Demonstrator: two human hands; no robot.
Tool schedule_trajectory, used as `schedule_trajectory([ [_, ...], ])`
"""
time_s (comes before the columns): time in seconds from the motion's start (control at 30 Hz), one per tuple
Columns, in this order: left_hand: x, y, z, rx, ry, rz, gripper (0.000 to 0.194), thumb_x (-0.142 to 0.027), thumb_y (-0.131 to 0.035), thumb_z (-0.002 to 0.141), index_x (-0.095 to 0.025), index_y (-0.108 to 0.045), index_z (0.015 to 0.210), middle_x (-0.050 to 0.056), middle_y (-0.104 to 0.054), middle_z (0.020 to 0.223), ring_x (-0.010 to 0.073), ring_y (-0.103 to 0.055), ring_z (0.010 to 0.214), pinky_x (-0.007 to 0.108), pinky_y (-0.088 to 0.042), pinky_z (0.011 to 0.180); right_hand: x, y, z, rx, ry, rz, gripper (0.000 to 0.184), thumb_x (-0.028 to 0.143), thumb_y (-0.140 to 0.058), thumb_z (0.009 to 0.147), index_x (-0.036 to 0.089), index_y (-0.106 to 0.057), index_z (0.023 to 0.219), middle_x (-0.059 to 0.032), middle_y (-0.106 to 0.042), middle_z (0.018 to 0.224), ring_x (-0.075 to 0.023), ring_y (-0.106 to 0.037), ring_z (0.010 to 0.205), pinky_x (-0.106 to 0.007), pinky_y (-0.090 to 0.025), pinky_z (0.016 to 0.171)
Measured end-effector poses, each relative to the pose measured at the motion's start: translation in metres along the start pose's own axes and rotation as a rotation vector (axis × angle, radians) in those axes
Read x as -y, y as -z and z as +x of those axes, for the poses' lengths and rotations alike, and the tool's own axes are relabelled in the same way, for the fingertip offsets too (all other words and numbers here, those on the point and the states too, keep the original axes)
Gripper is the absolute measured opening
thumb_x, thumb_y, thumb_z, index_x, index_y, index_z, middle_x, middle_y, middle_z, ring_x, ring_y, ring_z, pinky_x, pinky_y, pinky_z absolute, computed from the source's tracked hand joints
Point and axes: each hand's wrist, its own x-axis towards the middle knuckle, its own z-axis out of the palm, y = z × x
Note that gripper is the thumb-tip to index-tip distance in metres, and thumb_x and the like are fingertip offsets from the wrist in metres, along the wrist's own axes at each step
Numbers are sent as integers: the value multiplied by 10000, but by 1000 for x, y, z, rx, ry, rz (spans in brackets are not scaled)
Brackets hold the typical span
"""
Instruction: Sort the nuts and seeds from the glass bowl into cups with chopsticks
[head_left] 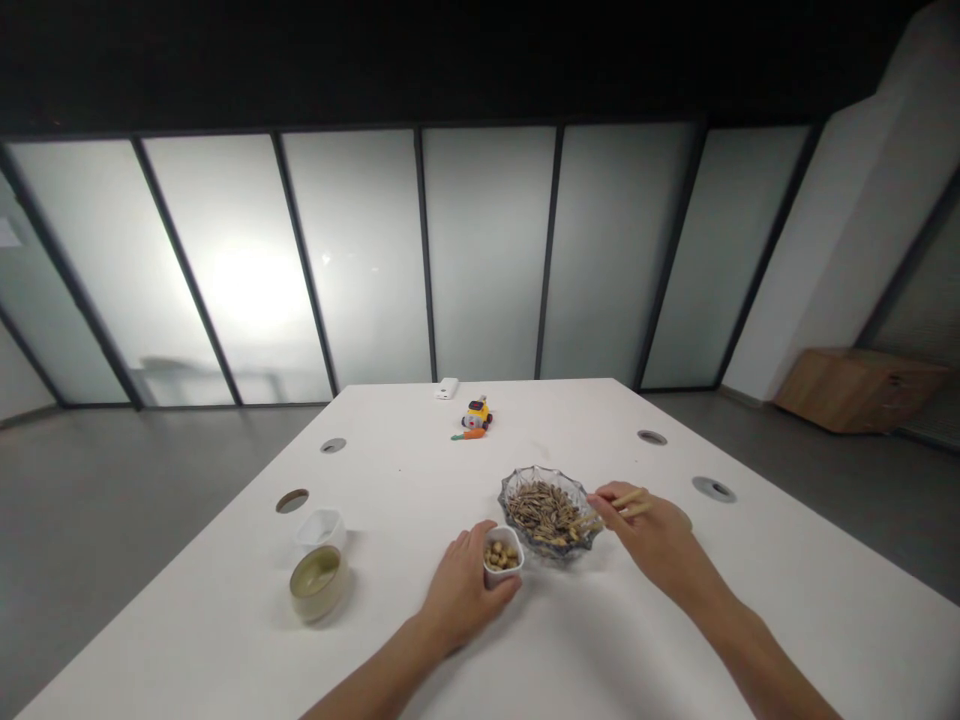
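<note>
Left hand (459, 592) wrapped around cup (502, 556) of nuts, right hand (651, 535) pinching chopsticks (611, 512) over seed bowl (549, 510), white table (420, 460).

Backlight enters through the frosted glass panels (487, 260), with strong glare at centre-left. The ceiling is dark. The white table (600, 640) is evenly lit; shadows are soft. Straight lines bow at the edges.

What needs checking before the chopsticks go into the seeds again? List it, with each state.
1. Left hand steadying small white cup: ok.
2. Cup upright, nuts inside: ok.
3. Right hand gripping chopsticks: ok.
4. Chopstick tips over glass bowl of seeds: ok.
5. Anything pinched between the tips: cannot tell.
6. Cup beside bowl, whether touching: cannot tell.
</note>
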Motion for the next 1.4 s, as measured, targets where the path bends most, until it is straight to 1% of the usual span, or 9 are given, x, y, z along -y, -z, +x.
schedule_trajectory([
  [0.17, -1, 1, 0, 5, 9, -2, 622, -339, -710, 815, -207, -532, 1396, 111, -672, 1267, 304, -604, 1190, 413, -436, 1070, -8, 0, -1, 24, -143, 201, 479, 669, -554, 950, 256, -729, 783, -31, -780, 767, -229, -758, 680, -327, -613, 652],
  [0.37, 0, 0, 0, 3, 9, -8, 635, -346, -718, 812, -209, -529, 1403, 110, -663, 1284, 309, -600, 1204, 417, -437, 1072, -21, -5, -17, -159, -364, 474, 503, 729, -690, 815, 230, -736, 774, -70, -789, 735, -281, -795, 679, -347, -671, 615],
  [0.57, 3, -2, 1, -6, -7, -6, 619, -351, -695, 828, -209, -513, 1401, 108, -662, 1276, 297, -605, 1196, 408, -436, 1063, -28, -4, -23, -305, -464, 538, 532, 739, -718, 774, 209, -728, 817, -93, -804, 802, -284, -809, 708, -317, -675, 599],
  [0.87, 3, -2, 1, -5, 0, 2, 617, -357, -684, 825, -228, -505, 1402, 108, -662, 1279, 295, -604, 1194, 403, -441, 1061, -19, -5, -28, -255, -401, 448, 546, 742, -667, 836, 201, -738, 818, -84, -767, 746, -246, -774, 640, -329, -657, 591],
  [0.97, 2, -2, 1, 5, 6, 6, 625, -358, -681, 824, -224, -500, 1407, 113, -658, 1292, 295, -599, 1202, 408, -437, 1069, -19, -9, -28, -182, -326, 430, 517, 720, -645, 873, 216, -753, 829, -79, -767, 796, -242, -768, 708, -360, -663, 643],
  [1.07, 1, -2, 1, 0, 7, 1, 622, -349, -678, 820, -221, -507, 1404, 112, -661, 1293, 294, -599, 1202, 408, -437, 1071, -19, -10, -28, -147, -237, 315, 523, 719, -584, 919, 241, -752, 790, -65, -757, 766, -244, -741, 745, -384, -636, 679],
  [1.2, 2, -2, 1, -7, -5, -9, 620, -343, -682, 821, -217, -514, 1405, 111, -662, 1296, 293, -602, 1201, 412, -438, 1077, -17, -7, -28, -195, -187, 168, 558, 712, -523, 959, 251, -748, 741, -66, -741, 725, -254, -702, 755, -391, -564, 704],
  [1.3, 2, -2, 1, -14, -5, -10, 613, -341, -688, 824, -222, -522, 1402, 108, -668, 1288, 293, -609, 1198, 407, -447, 1067, -14, -5, -28, -249, -178, 158, 561, 705, -508, 971, 250, -754, 756, -71, -742, 749, -254, -695, 776, -379, -541, 716],
  [1.4, 1, -1, 1, -14, 3, -2, 617, -337, -691, 823, -219, -521, 1405, 108, -672, 1280, 293, -615, 1197, 401, -450, 1062, -13, -6, -29, -257, -175, 168, 541, 694, -519, 971, 252, -753, 766, -68, -743, 762, -254, -697, 786, -375, -539, 720],
])
